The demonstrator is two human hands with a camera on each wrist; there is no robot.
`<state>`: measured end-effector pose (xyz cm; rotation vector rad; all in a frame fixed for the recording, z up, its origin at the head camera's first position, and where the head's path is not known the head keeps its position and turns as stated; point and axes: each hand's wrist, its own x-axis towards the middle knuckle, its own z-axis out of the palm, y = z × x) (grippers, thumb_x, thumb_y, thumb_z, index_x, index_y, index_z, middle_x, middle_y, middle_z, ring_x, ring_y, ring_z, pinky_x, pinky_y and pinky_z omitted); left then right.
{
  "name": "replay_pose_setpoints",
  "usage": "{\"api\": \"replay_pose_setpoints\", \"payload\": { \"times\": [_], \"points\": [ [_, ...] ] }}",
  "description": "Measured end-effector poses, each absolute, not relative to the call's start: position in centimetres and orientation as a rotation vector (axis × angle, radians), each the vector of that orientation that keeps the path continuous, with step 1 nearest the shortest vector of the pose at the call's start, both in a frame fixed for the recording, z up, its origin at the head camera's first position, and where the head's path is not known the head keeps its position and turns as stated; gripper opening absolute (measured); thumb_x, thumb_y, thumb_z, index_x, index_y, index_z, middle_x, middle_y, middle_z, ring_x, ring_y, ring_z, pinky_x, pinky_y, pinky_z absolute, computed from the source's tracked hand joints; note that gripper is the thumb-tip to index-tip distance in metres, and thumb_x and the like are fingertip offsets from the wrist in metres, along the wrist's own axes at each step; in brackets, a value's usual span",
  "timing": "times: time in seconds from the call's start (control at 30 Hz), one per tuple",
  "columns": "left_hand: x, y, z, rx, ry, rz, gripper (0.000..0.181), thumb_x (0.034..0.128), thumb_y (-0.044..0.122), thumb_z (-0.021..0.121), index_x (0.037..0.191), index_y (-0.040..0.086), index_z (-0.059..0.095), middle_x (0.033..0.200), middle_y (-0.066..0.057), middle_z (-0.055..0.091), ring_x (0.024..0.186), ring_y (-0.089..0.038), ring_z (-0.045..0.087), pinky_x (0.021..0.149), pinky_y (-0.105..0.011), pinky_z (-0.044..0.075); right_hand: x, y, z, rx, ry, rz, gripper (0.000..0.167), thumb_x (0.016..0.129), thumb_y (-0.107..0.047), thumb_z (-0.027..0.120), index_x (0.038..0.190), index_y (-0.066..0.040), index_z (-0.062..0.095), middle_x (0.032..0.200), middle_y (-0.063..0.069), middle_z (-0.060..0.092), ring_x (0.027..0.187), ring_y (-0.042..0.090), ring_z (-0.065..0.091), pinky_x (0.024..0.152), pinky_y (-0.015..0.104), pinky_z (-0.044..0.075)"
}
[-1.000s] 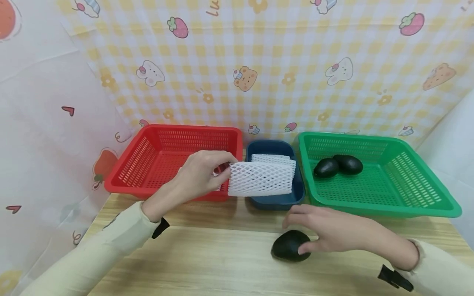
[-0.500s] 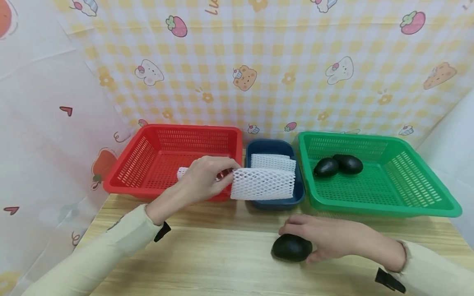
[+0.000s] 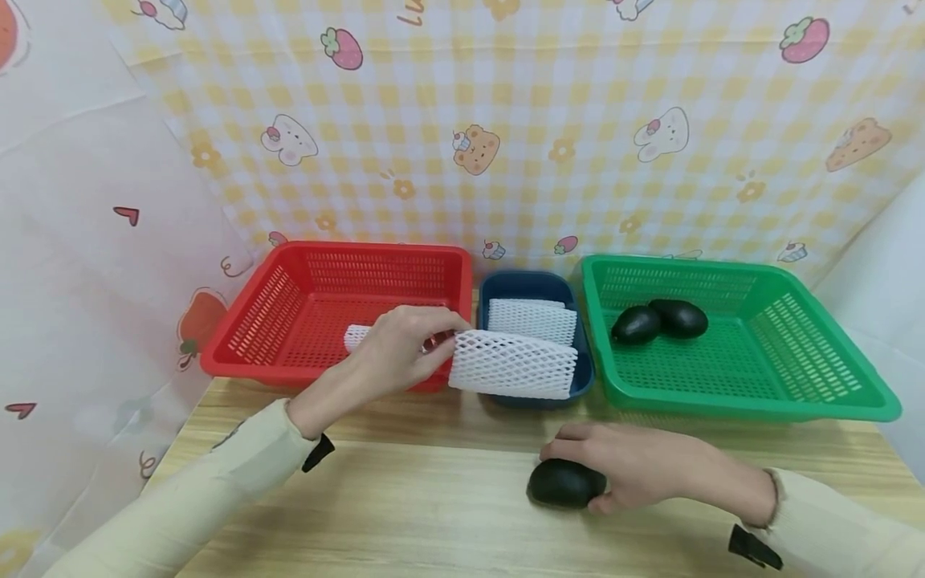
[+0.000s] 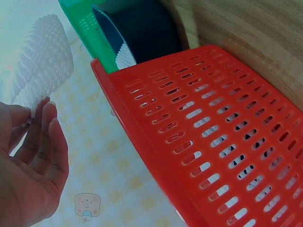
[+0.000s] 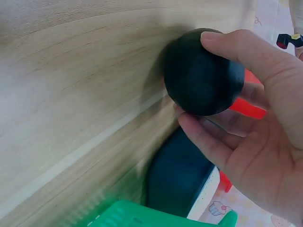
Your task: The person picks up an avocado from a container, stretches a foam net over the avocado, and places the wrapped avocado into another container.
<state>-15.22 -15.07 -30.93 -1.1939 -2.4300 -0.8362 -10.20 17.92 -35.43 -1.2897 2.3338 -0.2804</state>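
Observation:
My left hand (image 3: 393, 349) pinches one end of a white foam fruit net (image 3: 515, 365) between thumb and fingers. The net hangs flat above the front of a dark blue bin (image 3: 491, 281); the left wrist view shows the same net (image 4: 45, 56) at the fingertips. On the table, a dark avocado (image 3: 564, 484) lies in the grip of my right hand (image 3: 643, 466). In the right wrist view, thumb and fingers curl round opposite sides of that avocado (image 5: 203, 75). More foam nets (image 3: 531, 317) lie inside the blue bin.
A red basket (image 3: 253, 365) stands at the left, with a white net-covered item (image 3: 354, 337) partly hidden behind my left hand. At the right is a green basket (image 3: 744, 405) holding two avocados (image 3: 661, 321). A patterned cloth (image 3: 462, 96) hangs behind.
My right hand has come down and closed round the avocado on the table. The left hand has lowered the foam net slightly, uncovering more of the nets in the blue bin.

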Motion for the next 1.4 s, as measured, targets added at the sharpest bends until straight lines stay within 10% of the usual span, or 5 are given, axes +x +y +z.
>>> {"api": "replay_pose_setpoints", "payload": {
  "times": [1.4],
  "points": [
    [-15.4,-16.4,-30.4,-1.008,-2.429,-0.905,0.033,0.0817,0.006,0.085,0.113,0.005,0.073,0.106,-0.005,0.072,0.081,-0.014,0.065,0.066,-0.026,0.057,-12.0,21.5,-28.3,-1.303,2.741,-0.371,0.07,0.08,-0.025,0.087,0.142,-0.018,0.055,0.125,-0.002,0.059,0.091,0.007,0.061,0.068,0.027,0.054]
  ]
}}
